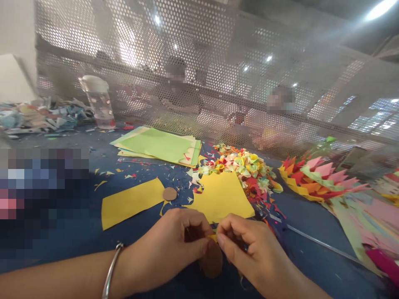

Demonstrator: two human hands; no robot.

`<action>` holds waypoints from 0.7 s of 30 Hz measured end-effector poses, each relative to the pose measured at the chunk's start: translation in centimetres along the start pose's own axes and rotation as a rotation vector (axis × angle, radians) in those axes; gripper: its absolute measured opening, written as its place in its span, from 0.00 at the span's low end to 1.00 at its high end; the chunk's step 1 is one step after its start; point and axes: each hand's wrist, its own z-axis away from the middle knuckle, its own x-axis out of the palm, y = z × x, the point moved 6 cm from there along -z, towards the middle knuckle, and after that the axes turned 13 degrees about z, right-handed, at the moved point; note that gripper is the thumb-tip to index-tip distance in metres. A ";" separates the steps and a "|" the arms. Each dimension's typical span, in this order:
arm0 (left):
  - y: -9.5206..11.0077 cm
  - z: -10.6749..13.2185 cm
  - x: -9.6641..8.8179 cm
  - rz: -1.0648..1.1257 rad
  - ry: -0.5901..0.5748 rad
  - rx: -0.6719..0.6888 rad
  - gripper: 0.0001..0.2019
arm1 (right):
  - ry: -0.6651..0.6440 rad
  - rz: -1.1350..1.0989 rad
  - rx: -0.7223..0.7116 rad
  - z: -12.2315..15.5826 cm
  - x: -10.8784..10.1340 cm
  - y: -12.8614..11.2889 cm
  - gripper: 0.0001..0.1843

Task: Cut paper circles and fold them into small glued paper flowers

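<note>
My left hand (pixel 174 241), with a silver bangle on the wrist, is closed in a pinch on a small piece of yellow paper (pixel 213 238). My right hand (pixel 252 245) pinches the same piece from the other side; the fingers hide most of it. Just below the fingertips is a round brown disc (pixel 212 265), partly covered by my left thumb; whether it is held I cannot tell. A second brown disc (pixel 170 194) lies at the end of a yellow paper strip (pixel 132 203). Beyond my hands is a larger yellow sheet (pixel 222 197) with its left edge cut away.
Green and yellow sheets (pixel 158 145) lie stacked behind. Folded paper pieces (pixel 246 166) form a heap, with joined pointed paper pieces (pixel 324 178) to the right. A clear bottle (pixel 100 104) stands back left near shredded paper (pixel 46 116). People sit beyond a perforated screen (pixel 212 91).
</note>
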 end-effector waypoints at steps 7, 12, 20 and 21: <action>-0.5 -0.7 -1.3 0.266 0.036 -0.083 0.12 | 0.081 0.258 0.025 0.3 -1.8 1.0 0.14; -0.7 -0.9 -1.8 0.440 0.069 -0.136 0.13 | -0.094 0.562 0.070 0.3 -1.4 1.6 0.07; -0.7 -0.9 -1.5 0.617 0.029 -0.144 0.10 | -0.137 0.690 0.052 0.3 -0.8 1.7 0.06; -0.6 -0.9 -1.5 0.616 0.033 -0.138 0.10 | -0.123 0.693 0.060 0.3 -0.9 1.7 0.07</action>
